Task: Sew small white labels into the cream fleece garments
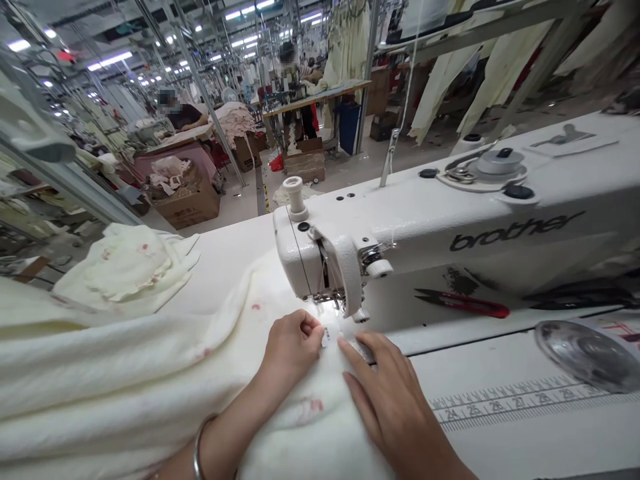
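Cream fabric with small reddish prints [210, 380] spreads over the machine table and runs under the needle area of a white sewing machine [320, 253]. Just in front of the presser foot, my left hand [294, 343] pinches a small white label [326, 337] with dark print, thumb and finger closed on it. My right hand [387, 387] lies on the fabric to the right of the label, fingers stretched and apart, the index fingertip close to the label. A metal bangle [199, 447] circles my left wrist.
Red-handled thread snips [463, 302] lie under the machine arm. A round metal dish [587, 355] sits on the right, past a printed ruler [500, 407]. Folded cream fabric pieces [133, 263] rest at the left. Beyond are a carton [185, 200] and a person [183, 113] at another machine.
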A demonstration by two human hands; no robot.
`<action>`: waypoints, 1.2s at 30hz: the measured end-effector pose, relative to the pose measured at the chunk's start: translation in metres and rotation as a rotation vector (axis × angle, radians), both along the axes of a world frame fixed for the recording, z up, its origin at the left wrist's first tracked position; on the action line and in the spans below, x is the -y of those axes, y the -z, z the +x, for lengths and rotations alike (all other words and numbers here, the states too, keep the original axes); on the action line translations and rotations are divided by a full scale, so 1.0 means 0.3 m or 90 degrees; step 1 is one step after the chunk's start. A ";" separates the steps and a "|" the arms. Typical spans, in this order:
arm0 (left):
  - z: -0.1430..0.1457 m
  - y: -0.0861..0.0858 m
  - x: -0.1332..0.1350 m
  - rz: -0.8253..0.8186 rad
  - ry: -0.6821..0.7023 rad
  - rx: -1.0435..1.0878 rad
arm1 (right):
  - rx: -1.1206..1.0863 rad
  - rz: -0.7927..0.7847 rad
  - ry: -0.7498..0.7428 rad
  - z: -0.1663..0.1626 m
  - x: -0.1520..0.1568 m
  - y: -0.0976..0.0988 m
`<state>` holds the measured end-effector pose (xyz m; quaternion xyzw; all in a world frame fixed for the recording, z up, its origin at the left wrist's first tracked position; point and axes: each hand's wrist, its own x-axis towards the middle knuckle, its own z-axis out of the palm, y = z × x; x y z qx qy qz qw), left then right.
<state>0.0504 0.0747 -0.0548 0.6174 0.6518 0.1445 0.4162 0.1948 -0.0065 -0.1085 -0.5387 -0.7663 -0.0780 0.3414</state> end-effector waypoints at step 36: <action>-0.152 0.045 0.102 0.486 0.597 -0.232 | 0.033 -0.067 -0.010 0.014 0.004 0.033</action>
